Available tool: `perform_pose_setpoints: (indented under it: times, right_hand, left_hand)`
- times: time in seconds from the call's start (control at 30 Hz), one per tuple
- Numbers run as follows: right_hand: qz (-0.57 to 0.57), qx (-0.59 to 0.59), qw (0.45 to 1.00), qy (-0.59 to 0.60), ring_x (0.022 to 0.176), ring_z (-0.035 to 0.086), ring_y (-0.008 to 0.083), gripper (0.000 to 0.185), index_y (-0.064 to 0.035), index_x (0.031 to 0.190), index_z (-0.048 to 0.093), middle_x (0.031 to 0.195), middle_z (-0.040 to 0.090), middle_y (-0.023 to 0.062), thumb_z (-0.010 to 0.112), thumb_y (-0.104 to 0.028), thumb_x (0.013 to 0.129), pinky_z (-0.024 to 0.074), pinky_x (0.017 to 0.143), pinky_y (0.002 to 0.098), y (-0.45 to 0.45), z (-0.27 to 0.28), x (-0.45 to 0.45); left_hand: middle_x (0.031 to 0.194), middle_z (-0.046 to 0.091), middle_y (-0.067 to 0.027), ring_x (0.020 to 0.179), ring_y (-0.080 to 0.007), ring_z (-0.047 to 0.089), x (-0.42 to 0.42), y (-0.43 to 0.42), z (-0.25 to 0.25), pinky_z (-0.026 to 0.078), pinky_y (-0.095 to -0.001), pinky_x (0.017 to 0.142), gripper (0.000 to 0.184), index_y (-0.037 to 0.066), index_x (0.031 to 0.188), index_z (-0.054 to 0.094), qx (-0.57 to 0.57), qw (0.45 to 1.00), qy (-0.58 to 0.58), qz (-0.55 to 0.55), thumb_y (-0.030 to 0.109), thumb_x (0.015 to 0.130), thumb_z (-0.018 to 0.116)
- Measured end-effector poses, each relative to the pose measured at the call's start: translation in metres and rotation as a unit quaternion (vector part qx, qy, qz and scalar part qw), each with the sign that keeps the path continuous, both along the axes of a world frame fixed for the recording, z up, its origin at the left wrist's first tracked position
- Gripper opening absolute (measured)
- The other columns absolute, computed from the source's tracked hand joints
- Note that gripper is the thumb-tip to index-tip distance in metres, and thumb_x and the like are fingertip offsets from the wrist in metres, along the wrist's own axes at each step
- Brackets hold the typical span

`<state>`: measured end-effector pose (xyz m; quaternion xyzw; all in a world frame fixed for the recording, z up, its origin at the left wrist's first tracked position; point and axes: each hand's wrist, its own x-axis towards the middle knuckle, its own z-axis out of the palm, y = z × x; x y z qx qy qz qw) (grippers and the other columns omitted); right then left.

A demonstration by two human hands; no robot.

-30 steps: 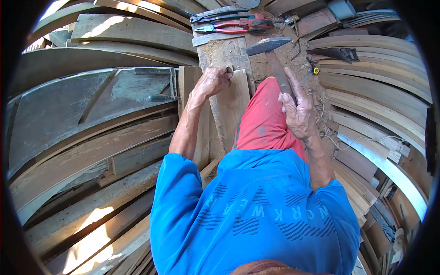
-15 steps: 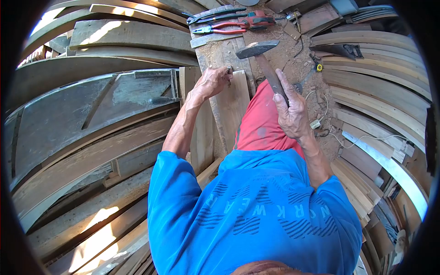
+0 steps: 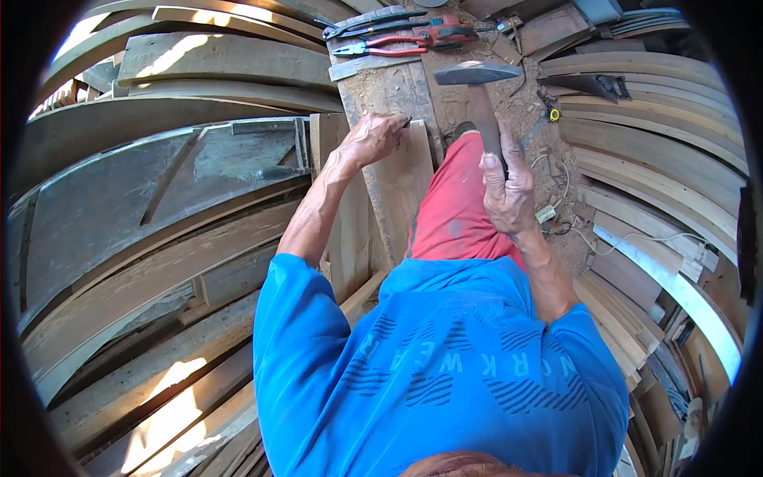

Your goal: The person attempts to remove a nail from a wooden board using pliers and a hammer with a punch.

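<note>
My right hand is wrapped round the wooden handle of a hammer, its metal head raised over the sawdust-covered floor. At the end of a pale wooden board, my left hand is closed in a pinch. A small dark tip shows at its fingertips, too little to name. Beneath the pale board lies a worn plank dusted with sawdust.
Red-handled pliers and a red power tool lie at the far end of the plank. A handsaw and a yellow tape measure are at the right. Stacked boards flank both sides.
The hammer has swung left, then back right, and its head is now nearly level. My left hand has turned slightly, and the small piece at its fingertips now points to the right.
</note>
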<state>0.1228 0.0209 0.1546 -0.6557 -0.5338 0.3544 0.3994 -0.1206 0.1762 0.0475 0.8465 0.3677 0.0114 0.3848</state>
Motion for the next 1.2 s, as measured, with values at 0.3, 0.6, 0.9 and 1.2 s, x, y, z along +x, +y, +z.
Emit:
perform_pose_setpoints:
  times: [0.3, 0.6, 0.9, 1.2]
  right_hand:
    - [-0.047, 0.018, 0.998, 0.031, 0.118, 0.073, 0.0354, 0.05, -0.0024, 0.155, 0.052, 0.129, 0.07, 0.028, 0.059, -0.016, 0.107, 0.0558, 0.101, 0.0415, 0.006, -0.014, -0.002]
    - [-0.031, -0.081, 0.996, 0.031, 0.1, 0.076, 0.0297, 0.049, -0.0029, 0.154, 0.054, 0.122, 0.073, 0.0264, 0.057, -0.026, 0.11, 0.0577, 0.084, 0.041, 0.006, -0.015, 0.011]
    - [-0.043, -0.086, 0.994, 0.054, 0.1, 0.073, 0.0233, 0.053, 0.0009, 0.156, 0.049, 0.125, 0.073, 0.0241, 0.057, -0.027, 0.111, 0.0575, 0.089, 0.0367, -0.004, -0.029, 0.011]
    - [0.046, -0.087, 0.994, -0.048, 0.102, 0.069, 0.0173, 0.05, -0.0007, 0.156, 0.05, 0.133, 0.072, 0.0186, 0.057, -0.02, 0.11, 0.0567, 0.09, 0.0294, 0.002, -0.056, 0.029]
  left_hand:
    - [0.096, 0.074, -0.0202, 0.094, -0.0433, 0.072, -0.002, 0.002, -0.007, 0.056, -0.0522, 0.079, 0.011, 0.004, 0.098, 0.066, -0.021, 1.0, 0.003, -0.014, 0.014, 0.097, 0.067]
    - [0.088, 0.07, -0.0212, 0.088, -0.0448, 0.07, 0.007, 0.01, 0.001, 0.055, -0.0537, 0.077, 0.014, 0.003, 0.095, 0.066, -0.029, 0.998, 0.035, -0.04, 0.017, 0.098, 0.068]
    - [0.087, 0.069, -0.0222, 0.09, -0.0456, 0.069, 0.004, 0.009, -0.007, 0.054, -0.0537, 0.077, 0.021, 0.002, 0.093, 0.064, -0.023, 0.999, -0.003, -0.044, 0.021, 0.1, 0.069]
    - [0.09, 0.071, -0.0218, 0.092, -0.0442, 0.07, 0.019, 0.021, -0.005, 0.054, -0.053, 0.079, 0.022, 0.003, 0.095, 0.066, -0.025, 0.992, 0.049, -0.109, 0.025, 0.1, 0.069]
